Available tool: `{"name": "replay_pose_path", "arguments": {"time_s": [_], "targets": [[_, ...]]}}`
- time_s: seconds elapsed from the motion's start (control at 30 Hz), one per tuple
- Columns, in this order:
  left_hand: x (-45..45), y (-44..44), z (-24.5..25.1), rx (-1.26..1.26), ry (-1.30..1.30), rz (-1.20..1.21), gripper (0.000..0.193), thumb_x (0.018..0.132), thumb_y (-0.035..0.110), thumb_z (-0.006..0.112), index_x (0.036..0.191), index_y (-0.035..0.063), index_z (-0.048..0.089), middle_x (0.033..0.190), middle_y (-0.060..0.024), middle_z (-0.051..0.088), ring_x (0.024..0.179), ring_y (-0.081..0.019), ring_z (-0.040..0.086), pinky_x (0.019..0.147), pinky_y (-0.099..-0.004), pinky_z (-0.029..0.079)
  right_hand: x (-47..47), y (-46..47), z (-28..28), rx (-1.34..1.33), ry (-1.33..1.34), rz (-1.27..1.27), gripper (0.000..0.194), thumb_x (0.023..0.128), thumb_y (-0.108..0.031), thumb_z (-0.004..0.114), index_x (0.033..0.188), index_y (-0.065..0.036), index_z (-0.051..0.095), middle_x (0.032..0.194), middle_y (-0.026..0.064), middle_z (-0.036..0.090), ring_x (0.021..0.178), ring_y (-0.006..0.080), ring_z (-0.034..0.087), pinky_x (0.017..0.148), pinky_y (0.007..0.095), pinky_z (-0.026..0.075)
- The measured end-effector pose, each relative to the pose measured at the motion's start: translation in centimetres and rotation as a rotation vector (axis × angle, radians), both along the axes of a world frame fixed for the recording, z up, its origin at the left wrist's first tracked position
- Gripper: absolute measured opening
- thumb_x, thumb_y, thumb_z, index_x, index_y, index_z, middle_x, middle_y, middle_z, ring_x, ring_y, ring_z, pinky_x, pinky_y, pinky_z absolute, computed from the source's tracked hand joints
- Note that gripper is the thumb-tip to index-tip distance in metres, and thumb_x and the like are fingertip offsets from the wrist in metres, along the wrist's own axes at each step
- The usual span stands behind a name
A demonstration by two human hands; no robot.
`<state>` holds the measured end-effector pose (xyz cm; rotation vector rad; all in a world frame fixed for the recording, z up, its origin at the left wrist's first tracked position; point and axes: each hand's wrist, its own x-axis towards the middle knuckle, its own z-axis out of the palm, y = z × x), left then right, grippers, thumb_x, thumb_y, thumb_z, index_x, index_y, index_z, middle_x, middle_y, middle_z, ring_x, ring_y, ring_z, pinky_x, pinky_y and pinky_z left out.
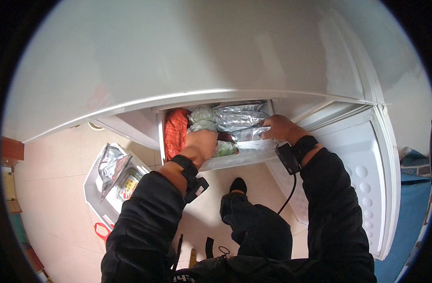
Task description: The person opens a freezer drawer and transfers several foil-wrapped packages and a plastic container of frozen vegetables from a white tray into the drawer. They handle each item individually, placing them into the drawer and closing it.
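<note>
A freezer drawer [223, 162] stands pulled out of the refrigerator, filled with bags. My left hand [203, 141] reaches down into it between a red plastic bag [175, 132] and a clear bag of green food [225, 148]; its fingers are hidden. Another clear bag of greenish food [203, 125] lies just beyond that hand. At the drawer's right side, my right hand [277, 128] has its fingers on the end of a silver foil pouch [249, 134]. More silver foil pouches [240, 118] lie behind. A white packet or box [254, 145] sits below the nearer pouch.
The refrigerator door [364, 159] stands open at the right. On the tiled floor at the left, a white drawer [92, 187] holds a foil pouch [111, 164] and a printed food package [128, 187]. A red bag handle [101, 231] lies beside it. My shoe [238, 185] is below the freezer drawer.
</note>
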<state>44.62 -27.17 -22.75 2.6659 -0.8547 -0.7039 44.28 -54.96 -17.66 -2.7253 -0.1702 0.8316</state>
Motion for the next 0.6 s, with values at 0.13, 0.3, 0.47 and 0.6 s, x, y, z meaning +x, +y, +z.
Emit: {"name": "replay_pose_path", "arguments": {"time_s": [0.13, 0.3, 0.47, 0.6], "targets": [[-0.1, 0.1, -0.2, 0.023, -0.142, 0.040, 0.032, 0.075, 0.033, 0.065, 0.093, 0.0067, 0.067, 0.089, -0.0168, 0.066, 0.088, -0.0339, 0.063, 0.076, -0.0440, 0.051, 0.2, -0.1, 1.1, 0.036, 0.048, -0.029, 0.045, 0.065, -0.028, 0.073, 0.100, 0.000, 0.066, 0.088, 0.0227, 0.065, 0.078, 0.0325, 0.063, 0.074, 0.0366, 0.048], [0.0, 0.4, -0.9, -0.030, -0.119, 0.105, 0.030, 0.077, 0.033, 0.063, 0.093, 0.0073, 0.066, 0.090, -0.0163, 0.066, 0.088, -0.0360, 0.062, 0.076, -0.0445, 0.050, 0.1, 0.1, 1.9, 0.102, 0.053, -0.039, 0.041, 0.069, -0.023, 0.071, 0.101, 0.002, 0.066, 0.082, 0.0177, 0.067, 0.072, 0.0241, 0.063, 0.067, 0.0346, 0.048], [0.1, 3.4, 0.5, -0.238, -0.011, 0.087, 0.027, 0.080, 0.029, 0.061, 0.092, 0.0047, 0.064, 0.087, -0.0183, 0.064, 0.082, -0.0350, 0.062, 0.073, -0.0434, 0.049, 0.2, 0.1, 2.0, 0.227, 0.178, -0.033, 0.039, 0.073, -0.021, 0.069, 0.102, 0.005, 0.065, 0.079, 0.0112, 0.065, 0.071, 0.0165, 0.061, 0.061, 0.0311, 0.048], [-1.5, 6.0, 2.2, -0.255, 0.158, 0.205, 0.025, 0.086, 0.029, 0.056, 0.099, 0.0096, 0.064, 0.093, -0.0200, 0.064, 0.087, -0.0361, 0.061, 0.074, -0.0467, 0.048, 1.0, -0.8, 1.9, 0.264, 0.233, -0.166, 0.036, 0.075, -0.021, 0.064, 0.103, 0.000, 0.066, 0.088, 0.0184, 0.068, 0.084, 0.0281, 0.064, 0.075, 0.0356, 0.049]]}}
